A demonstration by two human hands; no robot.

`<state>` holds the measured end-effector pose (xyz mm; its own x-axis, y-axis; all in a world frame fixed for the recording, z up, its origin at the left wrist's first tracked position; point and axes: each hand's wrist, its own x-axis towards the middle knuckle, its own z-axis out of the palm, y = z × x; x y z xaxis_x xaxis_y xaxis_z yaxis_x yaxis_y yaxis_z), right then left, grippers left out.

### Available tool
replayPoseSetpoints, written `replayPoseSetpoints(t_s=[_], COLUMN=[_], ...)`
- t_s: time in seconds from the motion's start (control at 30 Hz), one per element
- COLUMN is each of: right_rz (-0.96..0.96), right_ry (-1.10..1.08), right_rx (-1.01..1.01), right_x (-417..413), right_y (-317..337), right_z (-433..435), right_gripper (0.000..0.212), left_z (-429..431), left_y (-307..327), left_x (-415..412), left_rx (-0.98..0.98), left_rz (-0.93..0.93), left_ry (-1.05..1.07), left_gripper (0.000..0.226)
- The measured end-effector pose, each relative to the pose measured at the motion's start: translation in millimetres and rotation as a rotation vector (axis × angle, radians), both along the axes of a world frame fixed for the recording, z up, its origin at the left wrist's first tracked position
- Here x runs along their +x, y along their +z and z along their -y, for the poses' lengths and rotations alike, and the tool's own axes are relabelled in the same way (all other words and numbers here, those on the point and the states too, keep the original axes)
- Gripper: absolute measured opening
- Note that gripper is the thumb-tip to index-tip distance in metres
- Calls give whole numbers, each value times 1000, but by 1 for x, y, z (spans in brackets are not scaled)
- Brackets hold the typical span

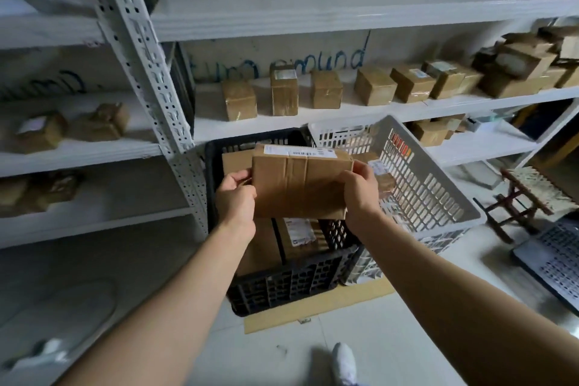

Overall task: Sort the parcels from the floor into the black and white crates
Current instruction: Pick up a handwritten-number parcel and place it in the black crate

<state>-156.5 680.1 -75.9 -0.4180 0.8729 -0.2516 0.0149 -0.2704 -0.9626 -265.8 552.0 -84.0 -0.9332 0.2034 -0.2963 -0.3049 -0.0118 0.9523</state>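
I hold a brown cardboard parcel [299, 183] with a white barcode label above the black crate [291, 287]. My left hand [235, 197] grips its left end and my right hand [360, 194] grips its right end. Several brown parcels lie inside the black crate. Right beside it stands the white crate [432, 194], tilted, with a parcel visible inside near my right hand. Both crates rest on a flat sheet of cardboard [316, 307] on the floor.
White metal shelving [150, 78] runs along the wall behind the crates, with many taped brown boxes [283, 91] on it. A small wooden stool [523, 197] and another perforated crate [560, 257] sit on the right. My white shoe [344, 363] shows at the bottom.
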Motion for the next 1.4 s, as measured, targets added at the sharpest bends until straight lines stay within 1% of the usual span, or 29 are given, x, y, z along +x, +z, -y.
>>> replayPoseSetpoints(t_s=[0.1, 0.2, 0.3, 0.4, 0.53, 0.63, 0.7, 0.77, 0.8, 0.87, 0.9, 0.93, 1.03, 1.13, 1.17, 1.23, 1.3, 1.33, 1.4], right_rz=[18, 30, 52, 77, 106, 122, 153, 183, 195, 234, 257, 276, 300, 319, 331, 357, 341, 319, 300], right_ry=[39, 70, 130, 188, 274, 311, 326, 315, 305, 295, 293, 288, 265, 263, 276, 294, 289, 288, 300], right_rx=[6, 10, 22, 36, -4, 8, 26, 39, 35, 9, -8, -25, -93, -137, -143, -165, -258, -327, -422], right_x=[-23, -41, -58, -74, -95, -112, -123, -133, -138, -146, -150, -153, -161, -166, -167, -170, -172, -172, -170], right_y=[-3, -5, -8, -9, -9, -8, -7, -8, -10, -13, -14, -16, -29, -43, -47, -53, -60, -63, -71], right_z=[-28, -62, -91, -113, -128, -135, -139, -142, -143, -141, -140, -139, -136, -132, -131, -130, -131, -133, -137], right_gripper=[36, 33, 37, 40, 41, 42, 35, 25, 24, 23, 24, 28, 37, 41, 43, 47, 48, 47, 39], left_z=[-20, -47, -71, -89, -100, -104, -106, -109, -110, -112, -113, -114, -115, -118, -119, -121, -124, -125, -129], left_y=[-8, -19, -22, -23, -23, -23, -22, -19, -17, -15, -16, -17, -27, -36, -39, -42, -46, -50, -61], left_x=[-20, -40, -53, -60, -76, -94, -109, -124, -130, -143, -148, -154, -175, -189, -192, -200, -209, -213, -223], left_rx=[-29, -81, -105, -101, -84, -33, -28, -65, -82, -116, -124, -119, -110, -160, -175, -200, -208, -217, -254], left_rz=[18, 54, 86, 91, 104, 119, 143, 146, 145, 151, 155, 166, 200, 203, 196, 205, 198, 179, 134], left_ry=[89, 170, 254, 294, 338, 257, 162, 90, 72, 33, 4, -30, -111, -189, -227, -282, -327, -352, -410], left_gripper=[38, 31, 28, 26, 27, 28, 40, 41, 35, 13, 7, 7, 17, 31, 32, 26, 21, 22, 34])
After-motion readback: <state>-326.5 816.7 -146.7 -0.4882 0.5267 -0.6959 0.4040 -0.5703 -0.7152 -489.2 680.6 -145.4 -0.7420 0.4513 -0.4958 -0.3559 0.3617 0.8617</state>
